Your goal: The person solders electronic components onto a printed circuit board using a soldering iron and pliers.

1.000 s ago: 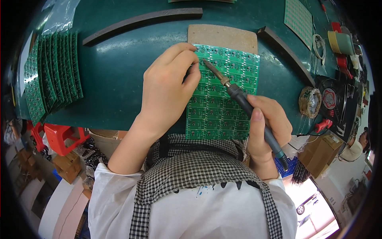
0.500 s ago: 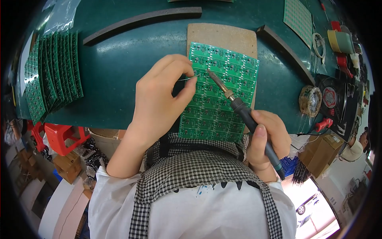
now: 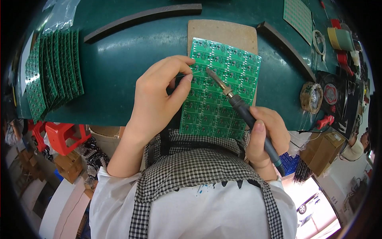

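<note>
A green circuit board panel [image 3: 217,99], divided into a grid of small boards, lies partly on a tan backing board [image 3: 223,30] in front of me. My right hand [image 3: 270,133] is wrapped round the dark handle of a soldering iron [image 3: 240,105]. Its tip touches or hovers just over the panel's upper left part; I cannot tell which. At the panel's left edge, my left hand [image 3: 163,89] pinches a thin solder wire [image 3: 184,75] between thumb and forefinger. The wire's end points toward the iron's tip.
Several populated green panels [image 3: 53,75] stand in a row at the left. Dark curved bars [image 3: 143,20] lie beyond and to the right. A roll of clear tape [image 3: 311,97] and a black fan [image 3: 332,95] sit at the right. A red stool [image 3: 65,137] stands below the left edge.
My left hand has drawn slightly left, and its fingertips look closer together. The iron's tip stays near the same spot. The whole view has shifted a little.
</note>
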